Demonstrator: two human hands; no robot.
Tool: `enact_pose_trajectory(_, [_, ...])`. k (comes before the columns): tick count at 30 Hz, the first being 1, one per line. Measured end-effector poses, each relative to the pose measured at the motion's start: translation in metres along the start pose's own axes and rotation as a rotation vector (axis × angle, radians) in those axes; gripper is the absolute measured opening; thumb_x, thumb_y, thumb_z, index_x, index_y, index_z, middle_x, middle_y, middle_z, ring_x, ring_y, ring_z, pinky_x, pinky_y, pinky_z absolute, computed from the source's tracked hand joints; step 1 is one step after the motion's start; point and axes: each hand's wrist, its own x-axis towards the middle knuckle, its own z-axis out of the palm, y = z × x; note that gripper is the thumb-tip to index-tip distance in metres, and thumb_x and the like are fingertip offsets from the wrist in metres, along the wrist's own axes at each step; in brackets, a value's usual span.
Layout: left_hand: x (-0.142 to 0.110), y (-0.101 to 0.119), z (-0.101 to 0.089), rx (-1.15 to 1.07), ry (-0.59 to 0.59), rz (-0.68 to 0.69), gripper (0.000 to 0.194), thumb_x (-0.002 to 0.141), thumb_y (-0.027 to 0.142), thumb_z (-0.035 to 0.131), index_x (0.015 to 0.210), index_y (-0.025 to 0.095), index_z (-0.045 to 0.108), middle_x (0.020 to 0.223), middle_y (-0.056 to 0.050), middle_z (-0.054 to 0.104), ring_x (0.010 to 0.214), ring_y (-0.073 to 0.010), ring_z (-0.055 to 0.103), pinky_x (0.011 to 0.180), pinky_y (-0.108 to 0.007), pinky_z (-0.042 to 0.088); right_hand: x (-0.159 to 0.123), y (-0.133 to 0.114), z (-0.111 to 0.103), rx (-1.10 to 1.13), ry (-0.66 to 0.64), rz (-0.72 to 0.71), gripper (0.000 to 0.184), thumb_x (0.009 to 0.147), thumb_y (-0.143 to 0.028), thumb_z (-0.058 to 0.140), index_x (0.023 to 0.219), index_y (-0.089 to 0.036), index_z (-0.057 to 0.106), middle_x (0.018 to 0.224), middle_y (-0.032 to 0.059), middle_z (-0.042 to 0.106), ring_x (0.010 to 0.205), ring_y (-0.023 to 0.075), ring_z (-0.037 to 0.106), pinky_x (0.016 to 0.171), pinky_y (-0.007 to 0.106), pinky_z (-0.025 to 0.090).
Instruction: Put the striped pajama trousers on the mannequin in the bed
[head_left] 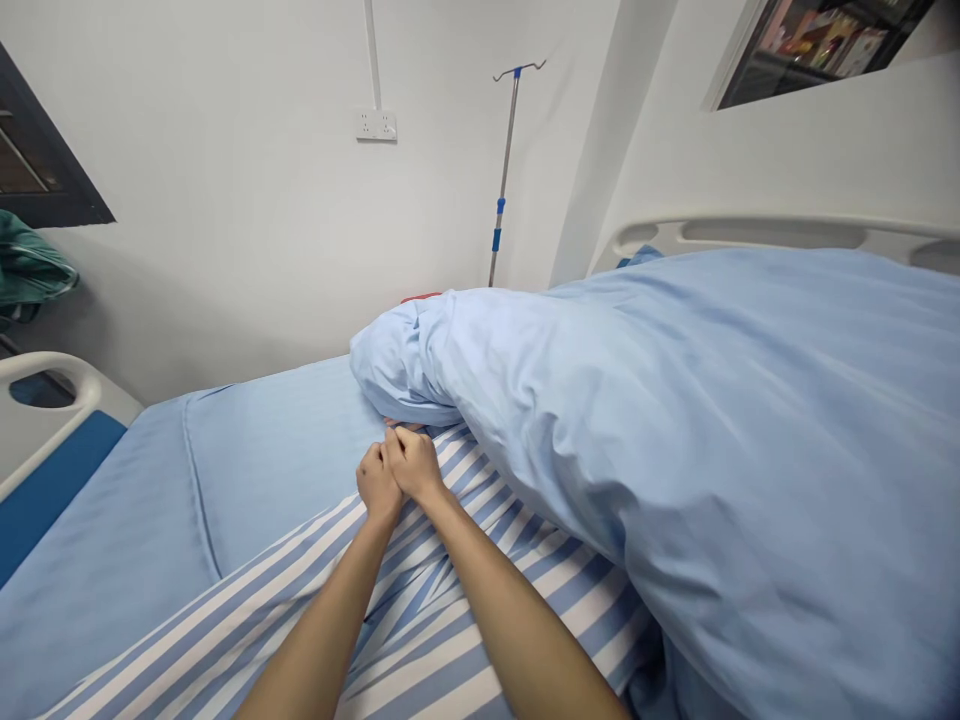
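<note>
Blue-and-white striped cloth [457, 655] spreads from the lower left up to the middle of the bed, its folds bunched between my forearms. At its far end, my left hand [379, 478] is closed, with the fingers curled on the cloth. Pressed right against it, my right hand [414, 463] is also closed on the cloth. The fingertips of both are hidden. Just beyond my hands lies the rounded edge of a puffy light-blue quilt [570, 380], partly covering the striped cloth. A small orange-pink patch shows under the quilt's edge; I cannot make out what it is.
A light-blue mattress [262, 440] extends left to a pale bed-end board [112, 395]. Another bed board [735, 230] stands behind the quilt. An IV pole [508, 140] rises by the wall, near a socket [376, 125]. Green fabric [30, 265] hangs at far left.
</note>
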Motion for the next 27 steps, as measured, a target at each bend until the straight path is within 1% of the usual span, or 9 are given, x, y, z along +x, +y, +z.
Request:
enact_pose_trajectory(2, [-0.001, 0.002, 0.000, 0.046, -0.032, 0.016, 0.029, 0.082, 0.038, 0.037, 0.067, 0.020, 0.055, 0.069, -0.004, 0.063, 0.064, -0.0128, 0.050, 0.057, -0.023, 0.029, 0.000, -0.002, -0.010, -0.221, -0.021, -0.106, 0.036, 0.088, -0.034, 0.035, 0.063, -0.017, 0.053, 0.060, 0.0027, 0.057, 0.057, 0.0121, 0.048, 0.056, 0.024, 0.026])
enact_pose_trajectory(4, [-0.003, 0.005, 0.000, 0.090, -0.035, 0.008, 0.031, 0.083, 0.037, 0.035, 0.067, 0.021, 0.056, 0.070, -0.005, 0.064, 0.066, -0.0136, 0.051, 0.058, -0.024, 0.028, 0.003, 0.001, -0.018, -0.328, -0.013, -0.121, 0.036, 0.090, -0.034, 0.033, 0.069, -0.017, 0.058, 0.067, 0.0048, 0.062, 0.061, 0.0129, 0.052, 0.058, 0.024, 0.026])
enact_pose_trajectory(10, [-0.004, 0.008, 0.003, 0.138, -0.009, -0.012, 0.029, 0.081, 0.030, 0.033, 0.059, 0.021, 0.051, 0.066, -0.002, 0.061, 0.063, -0.0132, 0.046, 0.057, -0.024, 0.025, 0.009, 0.030, -0.014, -0.419, 0.021, 0.100, 0.043, 0.092, -0.038, 0.030, 0.072, -0.019, 0.062, 0.072, 0.0058, 0.067, 0.063, 0.0141, 0.054, 0.057, 0.025, 0.023])
enact_pose_trajectory(13, [-0.004, 0.007, 0.000, 0.105, -0.063, 0.039, 0.028, 0.080, 0.030, 0.034, 0.058, 0.020, 0.048, 0.064, -0.001, 0.059, 0.061, -0.0122, 0.044, 0.058, -0.024, 0.026, 0.008, 0.034, -0.012, -0.406, 0.003, 0.090, 0.044, 0.092, -0.039, 0.029, 0.075, -0.019, 0.064, 0.075, 0.0057, 0.068, 0.065, 0.0139, 0.055, 0.057, 0.025, 0.024])
enact_pose_trajectory(16, [-0.010, 0.005, -0.015, 0.078, -0.126, 0.076, 0.029, 0.079, 0.030, 0.035, 0.053, 0.020, 0.043, 0.057, 0.001, 0.053, 0.059, -0.0111, 0.043, 0.058, -0.023, 0.027, 0.006, 0.031, -0.013, -0.372, -0.004, 0.092, 0.045, 0.092, -0.038, 0.028, 0.077, -0.019, 0.066, 0.078, 0.0060, 0.068, 0.067, 0.0137, 0.056, 0.058, 0.024, 0.025])
enact_pose_trajectory(18, [-0.021, 0.000, -0.032, 0.060, -0.145, 0.104, 0.031, 0.079, 0.030, 0.035, 0.051, 0.019, 0.039, 0.053, 0.003, 0.047, 0.057, -0.0104, 0.041, 0.057, -0.023, 0.027, 0.006, 0.028, -0.015, -0.367, -0.004, 0.108, 0.044, 0.091, -0.038, 0.029, 0.079, -0.019, 0.067, 0.078, 0.0063, 0.068, 0.069, 0.0141, 0.056, 0.059, 0.024, 0.026])
enact_pose_trajectory(21, [-0.048, -0.022, -0.071, 0.021, -0.168, 0.139, 0.033, 0.080, 0.034, 0.033, 0.051, 0.020, 0.035, 0.050, 0.004, 0.039, 0.054, -0.0098, 0.038, 0.056, -0.023, 0.027, 0.007, 0.025, -0.016, -0.370, -0.007, 0.132, 0.042, 0.091, -0.037, 0.031, 0.082, -0.020, 0.068, 0.079, 0.0069, 0.068, 0.072, 0.0149, 0.057, 0.060, 0.023, 0.029])
enact_pose_trajectory(25, [-0.088, -0.072, -0.138, -0.044, -0.168, 0.032, 0.036, 0.079, 0.042, 0.033, 0.051, 0.020, 0.033, 0.048, 0.004, 0.036, 0.052, -0.0101, 0.038, 0.055, -0.023, 0.029, 0.007, 0.014, -0.017, -0.440, -0.071, 0.174, 0.037, 0.089, -0.033, 0.034, 0.088, -0.020, 0.068, 0.083, 0.0077, 0.068, 0.076, 0.0159, 0.058, 0.062, 0.023, 0.031])
enact_pose_trajectory(27, [-0.104, -0.101, -0.174, -0.069, -0.123, -0.044, 0.038, 0.078, 0.047, 0.034, 0.050, 0.021, 0.034, 0.047, 0.004, 0.037, 0.051, -0.0107, 0.038, 0.054, -0.023, 0.031, 0.005, 0.004, -0.019, -0.479, -0.114, 0.179, 0.035, 0.089, -0.031, 0.035, 0.088, -0.019, 0.067, 0.084, 0.0087, 0.068, 0.077, 0.0165, 0.058, 0.063, 0.023, 0.031])
